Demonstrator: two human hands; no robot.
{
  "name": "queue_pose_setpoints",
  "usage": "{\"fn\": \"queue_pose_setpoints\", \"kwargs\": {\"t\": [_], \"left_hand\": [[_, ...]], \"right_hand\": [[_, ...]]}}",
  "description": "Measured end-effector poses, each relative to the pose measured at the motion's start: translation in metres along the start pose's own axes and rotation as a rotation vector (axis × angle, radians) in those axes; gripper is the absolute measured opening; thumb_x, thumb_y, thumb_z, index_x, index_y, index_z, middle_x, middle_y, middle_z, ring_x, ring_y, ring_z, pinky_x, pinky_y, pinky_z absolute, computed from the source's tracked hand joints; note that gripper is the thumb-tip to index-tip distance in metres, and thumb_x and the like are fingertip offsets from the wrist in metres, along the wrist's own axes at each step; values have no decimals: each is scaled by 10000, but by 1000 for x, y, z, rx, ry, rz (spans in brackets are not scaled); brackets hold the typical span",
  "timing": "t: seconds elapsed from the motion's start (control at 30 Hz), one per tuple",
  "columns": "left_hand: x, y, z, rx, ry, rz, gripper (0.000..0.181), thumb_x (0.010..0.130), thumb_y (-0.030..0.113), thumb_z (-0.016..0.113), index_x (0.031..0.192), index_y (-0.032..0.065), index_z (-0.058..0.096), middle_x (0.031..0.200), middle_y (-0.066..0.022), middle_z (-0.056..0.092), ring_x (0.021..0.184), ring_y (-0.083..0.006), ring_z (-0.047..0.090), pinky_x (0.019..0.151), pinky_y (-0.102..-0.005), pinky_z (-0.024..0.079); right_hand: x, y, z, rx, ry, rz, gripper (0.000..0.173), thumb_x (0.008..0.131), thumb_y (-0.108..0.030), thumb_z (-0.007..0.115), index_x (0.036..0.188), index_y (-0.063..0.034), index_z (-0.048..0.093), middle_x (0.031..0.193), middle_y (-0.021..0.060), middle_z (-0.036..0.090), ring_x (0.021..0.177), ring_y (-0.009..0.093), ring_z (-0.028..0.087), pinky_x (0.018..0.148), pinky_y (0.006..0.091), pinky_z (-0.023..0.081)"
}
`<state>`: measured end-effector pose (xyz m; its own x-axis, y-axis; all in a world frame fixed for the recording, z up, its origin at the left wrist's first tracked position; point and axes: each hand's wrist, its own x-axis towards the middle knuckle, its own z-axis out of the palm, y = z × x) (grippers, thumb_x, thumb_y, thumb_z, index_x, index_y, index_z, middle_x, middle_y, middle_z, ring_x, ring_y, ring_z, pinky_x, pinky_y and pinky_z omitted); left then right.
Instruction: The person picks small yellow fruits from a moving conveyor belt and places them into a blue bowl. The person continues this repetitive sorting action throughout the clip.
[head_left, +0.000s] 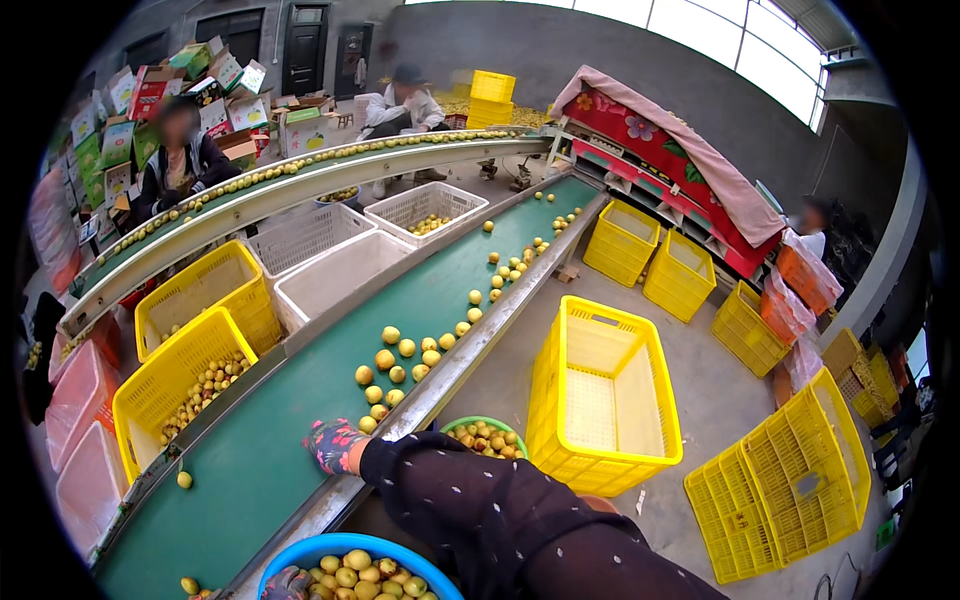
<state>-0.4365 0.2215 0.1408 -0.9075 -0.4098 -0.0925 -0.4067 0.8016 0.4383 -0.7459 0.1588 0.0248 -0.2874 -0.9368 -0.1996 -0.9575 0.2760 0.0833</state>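
Note:
My right hand (335, 445), in a flowered glove, lies over the near edge of a green conveyor belt (285, 420), palm side hidden. Just beyond it, yellow-green fruits (385, 360) with brown patches, probably jujubes, are gathered along the belt's metal side rail (457, 352). At the bottom, my left hand (288, 583), also gloved, is at the left inside of a blue basin (330, 541) full of the same fruit; its fingers are mostly out of sight. A green-rimmed basin (517, 436) of browner fruit stands partly behind my right sleeve.
Right of the belt stands a tall yellow crate (660, 420), with stacked yellow crates (780, 480) beyond. Across the belt are a yellow crate of fruit (127, 397) and white crates (341, 274). Two people sit behind a second conveyor (337, 169); another is near the cloth-covered machine (637, 142).

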Motion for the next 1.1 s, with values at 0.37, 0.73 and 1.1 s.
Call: {"fn": "queue_pose_setpoints", "kwargs": {"t": [0.37,0.73,1.1], "left_hand": [[16,3,16,40,-131,80,423,956,292,545,1284,25,562,1286,-182,579,1156,-350,550,1003,-403,446],[11,0,9,-10,-56,94,416,952,273,551,1262,-2,573,1310,-224,557,1200,-387,522,1034,-432,418],[10,9,-15,-5,-34,-85,358,842,234,659,1139,35,638,1138,-162,646,1064,-343,603,910,-415,502]], "right_hand": [[-14,17,-13,329,-256,-113,326,734,-306,759,1032,-178,725,1011,51,709,983,280,671,776,561,516],[-68,7,-51,783,46,-340,259,835,-235,645,1070,-136,691,974,78,686,937,262,662,752,464,526],[-157,-22,-72,1101,-330,-726,307,874,-254,630,1149,-119,634,1074,86,649,1006,248,623,841,425,501]]}}
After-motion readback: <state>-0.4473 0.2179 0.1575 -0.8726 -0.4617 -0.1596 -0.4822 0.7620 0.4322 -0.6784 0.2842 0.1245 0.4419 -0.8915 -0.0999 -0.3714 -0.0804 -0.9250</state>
